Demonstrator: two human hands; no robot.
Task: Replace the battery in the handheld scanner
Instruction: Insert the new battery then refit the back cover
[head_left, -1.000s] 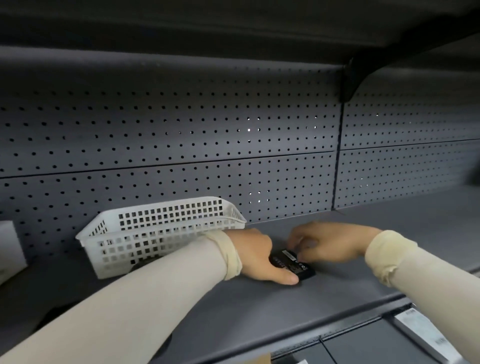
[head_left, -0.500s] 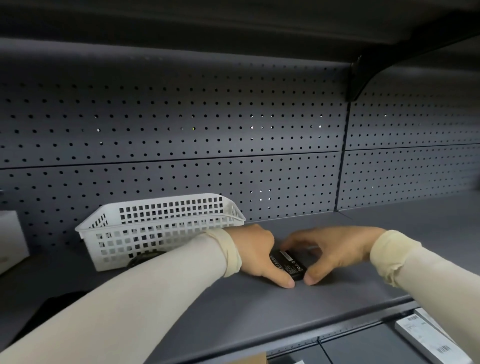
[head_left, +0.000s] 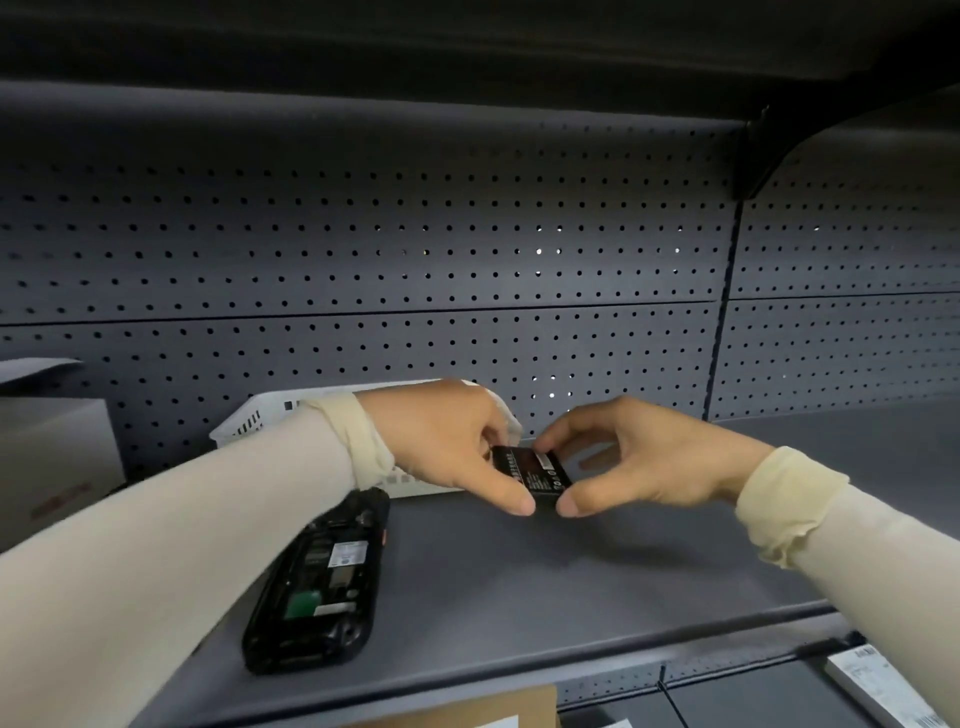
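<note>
A flat black battery (head_left: 530, 470) with white print is pinched between both hands, lifted a little off the grey shelf (head_left: 571, 582). My left hand (head_left: 447, 441) grips its left edge with thumb and fingers. My right hand (head_left: 639, 457) holds its right edge, thumb at the near corner. The black handheld scanner (head_left: 319, 587) lies face down on the shelf under my left forearm, its back cover off and the battery bay showing a green part and white labels.
A white perforated basket (head_left: 249, 423) stands against the pegboard back wall (head_left: 467, 260), mostly hidden by my left arm. A white box (head_left: 52, 457) sits at far left. Below the shelf edge are a cardboard piece (head_left: 478, 709) and a labelled white box (head_left: 883, 686).
Both hands have lifted the battery off the shelf and hold it higher. The view shifted down and left, so the opened scanner now shows beneath my left forearm.
</note>
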